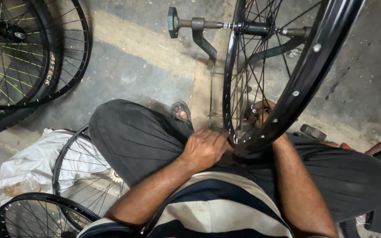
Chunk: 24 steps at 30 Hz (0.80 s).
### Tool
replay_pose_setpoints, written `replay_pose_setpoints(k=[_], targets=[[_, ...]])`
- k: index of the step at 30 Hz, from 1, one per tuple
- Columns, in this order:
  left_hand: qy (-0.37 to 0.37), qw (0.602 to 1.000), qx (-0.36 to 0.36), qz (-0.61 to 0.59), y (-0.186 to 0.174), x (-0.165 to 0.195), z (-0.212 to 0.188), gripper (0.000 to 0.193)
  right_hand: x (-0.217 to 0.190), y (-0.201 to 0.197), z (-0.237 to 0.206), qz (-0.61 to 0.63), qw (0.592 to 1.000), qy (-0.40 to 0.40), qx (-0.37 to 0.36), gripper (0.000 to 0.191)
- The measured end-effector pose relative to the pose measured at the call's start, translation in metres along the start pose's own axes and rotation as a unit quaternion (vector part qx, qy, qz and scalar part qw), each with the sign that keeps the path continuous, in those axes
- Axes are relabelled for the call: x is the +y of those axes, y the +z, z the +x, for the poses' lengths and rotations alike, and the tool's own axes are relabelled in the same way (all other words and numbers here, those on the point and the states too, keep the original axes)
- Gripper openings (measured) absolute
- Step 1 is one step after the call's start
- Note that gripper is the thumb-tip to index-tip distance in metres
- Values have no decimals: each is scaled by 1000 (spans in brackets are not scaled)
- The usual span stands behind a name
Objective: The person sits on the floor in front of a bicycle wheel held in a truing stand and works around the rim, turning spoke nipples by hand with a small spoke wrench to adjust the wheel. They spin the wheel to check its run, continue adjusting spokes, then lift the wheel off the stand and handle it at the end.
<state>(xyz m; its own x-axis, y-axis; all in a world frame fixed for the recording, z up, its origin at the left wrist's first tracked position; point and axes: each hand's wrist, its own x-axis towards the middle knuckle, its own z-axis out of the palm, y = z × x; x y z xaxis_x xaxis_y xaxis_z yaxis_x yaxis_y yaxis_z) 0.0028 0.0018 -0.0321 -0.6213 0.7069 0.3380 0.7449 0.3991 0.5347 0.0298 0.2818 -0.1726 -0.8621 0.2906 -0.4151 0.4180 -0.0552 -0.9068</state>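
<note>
A black spoked bicycle rim [307, 77] stands upright in a metal truing stand [199, 37] on the concrete floor in front of me. My left hand [204, 149] grips the near bottom edge of the rim, fingers curled against it. My right hand [261, 112] reaches through behind the rim among the spokes, pinching a small silvery tool or spoke nipple; the rim partly hides it. My knees in dark trousers flank the wheel.
Two tyred wheels [31, 57] lean at the upper left. Two bare black wheels [73, 169] lie on a white sack [27, 165] at the lower left. A sandalled foot [181, 110] rests near the stand. A hammer head [312, 132] lies at the right.
</note>
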Motion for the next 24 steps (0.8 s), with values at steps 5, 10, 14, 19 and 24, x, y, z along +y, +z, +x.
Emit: replay_pose_setpoints(k=[5, 10, 14, 19, 24], targets=[[-6, 1000, -7, -10, -1, 1, 3, 28, -6, 1, -2, -54, 998, 3, 23, 18], [-44, 988, 53, -142, -15, -4, 15, 45, -58, 7, -15, -115, 989, -91, 18, 16], [-261, 922, 83, -273, -14, -28, 52, 33, -102, 21, -30, -158, 986, 35, -28, 29], [-248, 931, -40, -263, 19, -61, 98, 74, -116, 28, -42, -143, 982, 66, -103, 26], [-259, 906, -76, -327, 46, -67, 92, 86, -105, 19, -39, -91, 984, 67, -136, 18]])
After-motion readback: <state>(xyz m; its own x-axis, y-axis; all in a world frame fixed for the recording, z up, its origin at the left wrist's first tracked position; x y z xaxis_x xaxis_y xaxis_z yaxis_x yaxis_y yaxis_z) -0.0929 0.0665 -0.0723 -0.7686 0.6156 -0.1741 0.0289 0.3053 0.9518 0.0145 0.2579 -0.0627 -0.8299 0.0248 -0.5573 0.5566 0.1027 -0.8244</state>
